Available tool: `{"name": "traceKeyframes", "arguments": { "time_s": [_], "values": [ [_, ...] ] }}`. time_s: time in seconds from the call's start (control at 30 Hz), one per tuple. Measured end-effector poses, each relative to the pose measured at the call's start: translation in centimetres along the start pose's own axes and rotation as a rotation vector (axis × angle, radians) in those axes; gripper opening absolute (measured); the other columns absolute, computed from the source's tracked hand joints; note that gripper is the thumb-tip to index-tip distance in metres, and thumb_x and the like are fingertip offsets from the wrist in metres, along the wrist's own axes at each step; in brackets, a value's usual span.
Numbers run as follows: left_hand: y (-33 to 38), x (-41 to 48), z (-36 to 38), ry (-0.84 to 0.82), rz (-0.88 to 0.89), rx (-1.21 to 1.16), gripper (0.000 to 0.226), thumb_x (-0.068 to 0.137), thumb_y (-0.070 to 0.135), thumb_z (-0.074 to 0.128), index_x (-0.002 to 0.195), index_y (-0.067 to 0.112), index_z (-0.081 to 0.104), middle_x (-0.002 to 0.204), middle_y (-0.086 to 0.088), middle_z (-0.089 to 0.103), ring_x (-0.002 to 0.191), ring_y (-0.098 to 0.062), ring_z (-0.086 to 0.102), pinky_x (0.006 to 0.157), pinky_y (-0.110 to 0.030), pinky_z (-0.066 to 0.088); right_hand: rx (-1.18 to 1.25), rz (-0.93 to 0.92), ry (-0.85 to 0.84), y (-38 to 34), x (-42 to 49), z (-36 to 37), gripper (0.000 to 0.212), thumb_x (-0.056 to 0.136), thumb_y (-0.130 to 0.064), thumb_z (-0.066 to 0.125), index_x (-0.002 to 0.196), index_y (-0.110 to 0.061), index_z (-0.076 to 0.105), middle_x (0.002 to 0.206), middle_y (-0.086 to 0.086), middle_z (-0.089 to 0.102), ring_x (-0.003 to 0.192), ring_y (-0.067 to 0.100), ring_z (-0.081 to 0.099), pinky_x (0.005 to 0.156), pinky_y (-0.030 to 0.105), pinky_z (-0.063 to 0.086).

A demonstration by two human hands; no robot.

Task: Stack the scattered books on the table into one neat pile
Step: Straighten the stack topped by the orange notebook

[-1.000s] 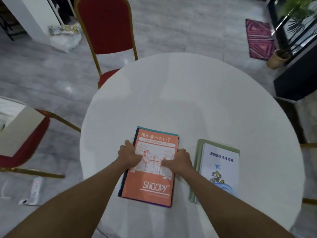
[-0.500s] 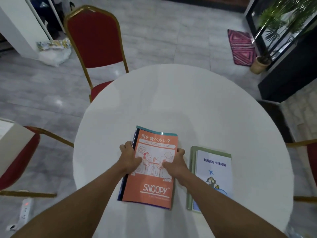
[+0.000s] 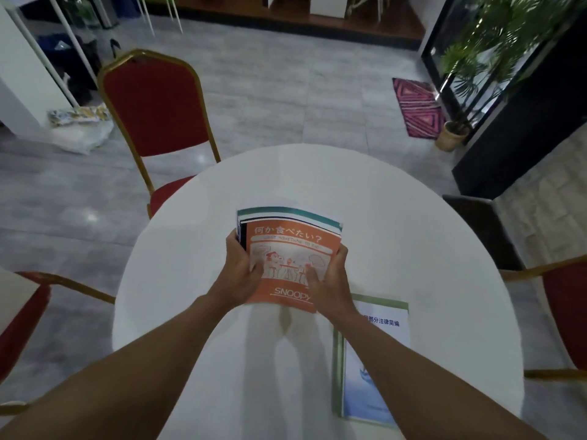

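A small pile of books with an orange Snoopy book [image 3: 293,246] on top is held above the round white table [image 3: 413,249], tilted up toward me. My left hand [image 3: 243,271] grips the pile's left edge and my right hand [image 3: 327,277] grips its right edge. Teal and dark covers show behind the orange one at its top. A second pile, a white-and-blue book on a green one [image 3: 374,354], lies flat at the table's near right, partly under my right forearm.
A red chair with a gold frame [image 3: 158,119] stands beyond the table at the left. More red chairs sit at the left edge [image 3: 19,315] and right edge [image 3: 562,300]. A potted plant [image 3: 457,131] and a pink rug [image 3: 419,106] are on the floor at the back right.
Both hands have lifted the orange-topped pile off the table and tilted it up. The camera has tipped upward, showing more of the room.
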State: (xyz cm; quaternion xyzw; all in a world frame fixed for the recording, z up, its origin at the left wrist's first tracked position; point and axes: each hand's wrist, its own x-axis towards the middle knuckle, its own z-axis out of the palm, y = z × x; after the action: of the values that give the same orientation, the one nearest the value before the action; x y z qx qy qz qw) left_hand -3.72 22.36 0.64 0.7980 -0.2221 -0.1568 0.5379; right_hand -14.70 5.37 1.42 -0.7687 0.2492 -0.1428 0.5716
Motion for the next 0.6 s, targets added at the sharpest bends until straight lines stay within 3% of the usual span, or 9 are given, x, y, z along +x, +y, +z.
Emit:
{"name": "traceKeyframes", "arguments": {
  "time_s": [0.2, 0.33, 0.4, 0.47, 0.53, 0.6],
  "values": [
    [-0.8, -0.2, -0.2, -0.004, 0.075, -0.040, 0.059, 0.098, 0.024, 0.053, 0.140, 0.042, 0.017, 0.140, 0.006, 0.037, 0.131, -0.023, 0.052, 0.087, -0.048, 0.061, 0.062, 0.064, -0.114, 2.6, -1.3, 0.6, 0.044, 0.100, -0.024, 0.058, 0.127, -0.039, 0.026, 0.124, -0.010, 0.059, 0.109, 0.015, 0.069, 0.079, 0.034, 0.063],
    [0.2, 1.9, 0.2, 0.033, 0.075, -0.021, 0.059, 0.091, 0.019, 0.056, 0.141, 0.029, 0.026, 0.138, -0.003, 0.046, 0.126, -0.031, 0.056, 0.087, -0.054, 0.059, 0.074, 0.129, -0.084, 3.0, -0.1, 0.7, 0.046, 0.098, -0.024, 0.057, 0.130, -0.039, 0.028, 0.122, -0.015, 0.061, 0.104, 0.013, 0.070, 0.074, 0.030, 0.063],
    [0.5, 3.5, 0.9, 0.035, 0.031, 0.008, 0.058, 0.090, 0.028, 0.058, 0.140, 0.024, 0.030, 0.136, -0.006, 0.049, 0.122, -0.033, 0.059, 0.088, -0.053, 0.059, 0.063, 0.192, -0.081, 2.7, 1.4, 0.4, 0.047, 0.098, -0.020, 0.054, 0.133, -0.039, 0.030, 0.121, -0.017, 0.060, 0.104, 0.013, 0.069, 0.076, 0.030, 0.062],
    [0.2, 5.2, 2.0, 0.049, -0.039, 0.128, 0.053, 0.093, 0.033, 0.059, 0.137, 0.022, 0.032, 0.135, -0.006, 0.045, 0.120, -0.028, 0.059, 0.090, -0.041, 0.058, 0.060, 0.262, -0.070, 2.9, 3.2, -0.3, 0.048, 0.098, -0.019, 0.054, 0.136, -0.039, 0.033, 0.122, -0.017, 0.061, 0.105, 0.013, 0.068, 0.082, 0.036, 0.063],
    [-0.4, 7.2, 3.3, 0.087, -0.128, 0.261, 0.044, 0.095, 0.026, 0.058, 0.132, 0.019, 0.035, 0.132, -0.006, 0.038, 0.117, -0.024, 0.058, 0.082, -0.026, 0.053, 0.045, 0.319, -0.040, 3.5, 5.1, -1.2, 0.048, 0.098, -0.017, 0.056, 0.138, -0.035, 0.037, 0.124, -0.012, 0.062, 0.104, 0.015, 0.068, 0.083, 0.039, 0.063],
    [-0.6, 8.7, 4.4, 0.107, -0.191, 0.327, 0.041, 0.095, 0.021, 0.059, 0.129, 0.015, 0.038, 0.132, -0.010, 0.036, 0.113, -0.025, 0.058, 0.079, -0.026, 0.050, 0.054, 0.353, -0.026, 3.6, 6.4, -1.9, 0.042, 0.098, -0.015, 0.057, 0.133, -0.032, 0.043, 0.122, -0.008, 0.064, 0.099, 0.013, 0.070, 0.076, 0.032, 0.063]
  ]
}}
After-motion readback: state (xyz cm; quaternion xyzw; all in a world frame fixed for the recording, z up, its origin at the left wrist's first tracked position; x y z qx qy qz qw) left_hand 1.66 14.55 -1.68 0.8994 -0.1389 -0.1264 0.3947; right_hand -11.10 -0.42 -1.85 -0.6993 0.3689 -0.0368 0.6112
